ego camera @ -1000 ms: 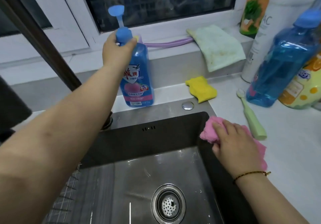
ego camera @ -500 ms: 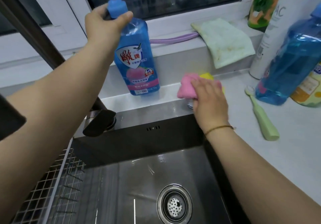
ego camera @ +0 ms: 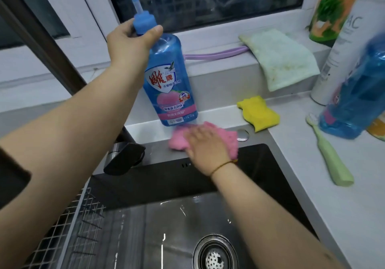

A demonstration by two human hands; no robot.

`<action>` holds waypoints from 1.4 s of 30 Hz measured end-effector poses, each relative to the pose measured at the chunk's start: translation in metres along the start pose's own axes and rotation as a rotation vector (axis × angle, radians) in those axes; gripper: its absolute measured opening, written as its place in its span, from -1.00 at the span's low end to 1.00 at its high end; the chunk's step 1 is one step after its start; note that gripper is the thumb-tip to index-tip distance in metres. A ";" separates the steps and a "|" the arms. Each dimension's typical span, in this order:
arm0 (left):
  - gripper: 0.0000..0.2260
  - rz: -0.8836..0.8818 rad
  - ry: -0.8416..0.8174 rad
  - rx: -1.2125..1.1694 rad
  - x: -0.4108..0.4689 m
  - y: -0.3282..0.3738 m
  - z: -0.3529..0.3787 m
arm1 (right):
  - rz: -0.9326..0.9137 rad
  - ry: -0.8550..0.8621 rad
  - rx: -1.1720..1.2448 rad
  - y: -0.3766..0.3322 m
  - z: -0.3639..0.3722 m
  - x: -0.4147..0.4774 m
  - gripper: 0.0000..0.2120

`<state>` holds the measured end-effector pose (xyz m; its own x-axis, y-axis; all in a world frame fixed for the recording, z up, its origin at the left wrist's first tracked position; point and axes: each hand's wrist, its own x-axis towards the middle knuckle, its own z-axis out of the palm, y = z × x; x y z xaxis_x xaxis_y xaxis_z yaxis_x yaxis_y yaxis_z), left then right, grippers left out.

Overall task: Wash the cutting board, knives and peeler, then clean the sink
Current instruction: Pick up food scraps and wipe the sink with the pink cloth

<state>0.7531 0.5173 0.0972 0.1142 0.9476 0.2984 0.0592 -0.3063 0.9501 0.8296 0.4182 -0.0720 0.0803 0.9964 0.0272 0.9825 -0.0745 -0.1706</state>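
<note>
Pink cloth [ego camera: 179,142] pressed flat under the straight-fingered right hand [ego camera: 206,145] on the surface behind the sink [ego camera: 145,237]; left hand [ego camera: 131,43] grips the tilted detergent bottle [ego camera: 170,89] by its neck, probably clearing room to wipe.

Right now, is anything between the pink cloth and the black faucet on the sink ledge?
Nothing visible: the steel ledge between the pink cloth under the right hand and the black faucet is bare. The left hand holds the blue soap bottle tilted, behind the cloth.
</note>
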 end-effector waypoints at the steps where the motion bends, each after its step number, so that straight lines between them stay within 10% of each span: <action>1: -0.73 -0.010 0.007 -0.007 0.000 -0.001 -0.002 | 0.070 0.018 -0.008 0.018 -0.002 -0.006 -0.53; 7: -0.72 -0.038 0.016 -0.067 0.003 -0.007 -0.010 | 0.465 0.026 0.044 0.019 -0.009 -0.007 -0.51; 22: -0.69 -0.066 0.004 0.001 -0.005 -0.023 -0.006 | -0.384 -0.026 0.129 -0.049 0.006 0.000 -0.56; 35: -0.69 -0.016 -0.030 0.171 -0.004 -0.036 -0.011 | 0.093 0.257 -0.006 0.035 -0.001 -0.047 -0.61; 42: -0.62 0.021 -0.102 0.449 -0.003 -0.042 -0.019 | 0.077 0.028 0.088 0.038 -0.012 -0.054 -0.49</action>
<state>0.7317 0.5286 0.0578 0.2153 0.9339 0.2856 0.4772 -0.3558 0.8036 0.8644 0.3611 -0.0685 0.1610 0.9862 0.0378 0.9547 -0.1459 -0.2594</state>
